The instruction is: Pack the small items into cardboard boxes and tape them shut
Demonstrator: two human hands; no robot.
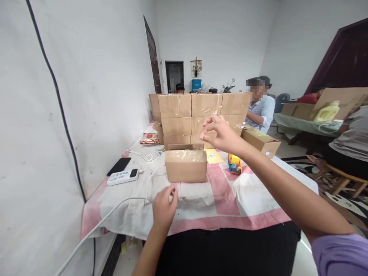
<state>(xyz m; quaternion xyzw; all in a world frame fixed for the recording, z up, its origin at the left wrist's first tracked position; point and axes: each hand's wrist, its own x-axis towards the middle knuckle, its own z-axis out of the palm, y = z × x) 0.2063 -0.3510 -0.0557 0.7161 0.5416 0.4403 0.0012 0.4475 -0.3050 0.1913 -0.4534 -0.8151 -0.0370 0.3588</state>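
My left hand hovers over the near edge of the table, its thumb and forefinger pinched together, just in front of a taped cardboard box. I cannot make out what the pinch holds. My right hand is raised in the air above and behind that box, its fingers curled into a loose pinch, in front of a wall of stacked cardboard boxes. An orange and blue tape dispenser lies on the cloth below my right wrist.
The table's pink and white cloth also bears a power strip, a black phone, a snack packet, a yellow sheet and another box. A seated person works behind the stack; a second person sits at right.
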